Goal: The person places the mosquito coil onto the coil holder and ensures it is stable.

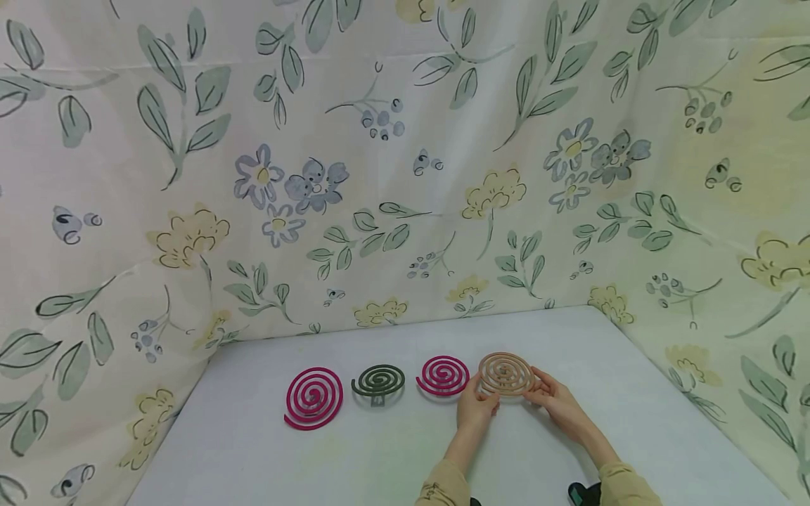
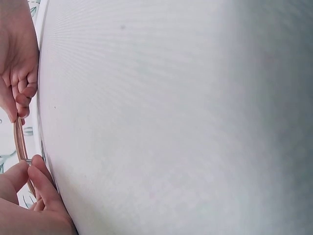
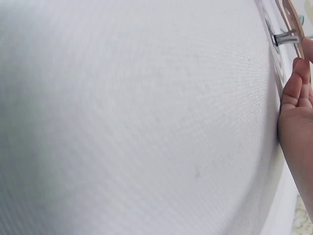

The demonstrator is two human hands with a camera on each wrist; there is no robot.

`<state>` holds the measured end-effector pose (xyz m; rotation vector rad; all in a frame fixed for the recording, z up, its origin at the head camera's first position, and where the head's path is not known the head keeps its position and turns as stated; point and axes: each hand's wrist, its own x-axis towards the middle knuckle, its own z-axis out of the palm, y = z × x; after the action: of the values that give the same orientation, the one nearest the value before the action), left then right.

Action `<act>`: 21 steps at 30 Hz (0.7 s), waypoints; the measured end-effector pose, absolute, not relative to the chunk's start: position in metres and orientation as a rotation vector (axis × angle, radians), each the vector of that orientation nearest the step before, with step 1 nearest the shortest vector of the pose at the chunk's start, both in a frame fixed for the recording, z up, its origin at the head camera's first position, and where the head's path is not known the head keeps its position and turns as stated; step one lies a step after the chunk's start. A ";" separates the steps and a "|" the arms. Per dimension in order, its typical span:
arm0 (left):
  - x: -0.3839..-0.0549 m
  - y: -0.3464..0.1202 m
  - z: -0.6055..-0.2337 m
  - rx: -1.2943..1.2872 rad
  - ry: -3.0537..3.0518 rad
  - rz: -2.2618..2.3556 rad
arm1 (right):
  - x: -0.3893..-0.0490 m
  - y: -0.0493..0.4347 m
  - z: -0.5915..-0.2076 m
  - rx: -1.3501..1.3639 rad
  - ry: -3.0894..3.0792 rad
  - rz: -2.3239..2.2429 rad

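Observation:
A tan mosquito coil [image 1: 504,373] is held level over the white table, low above its surface. My left hand [image 1: 476,410] pinches its near left edge between thumb and fingers. On the opposite edge my right hand [image 1: 560,404] pinches the rim the same way. Under the coil a small metal stand [image 3: 287,38] shows in the right wrist view. The left wrist view catches the coil edge-on [image 2: 19,139] between both hands. Just left of my left hand lies a magenta coil [image 1: 443,376].
Further left, a dark green coil [image 1: 378,380] sits raised on a small metal stand [image 1: 377,401]. Another magenta coil [image 1: 313,398] is at the row's left end. Floral cloth [image 1: 405,176] hangs behind and beside the white table [image 1: 285,464].

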<state>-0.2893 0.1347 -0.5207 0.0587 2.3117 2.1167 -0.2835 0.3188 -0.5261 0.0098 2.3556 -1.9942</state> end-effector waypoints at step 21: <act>-0.292 0.136 -0.523 0.040 2.376 2.059 | -0.283 0.318 -0.524 0.026 2.378 -1.974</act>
<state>-0.2915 0.1357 -0.5225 0.0403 2.3761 2.0591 -0.2826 0.3177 -0.5245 0.0259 2.3783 -1.9736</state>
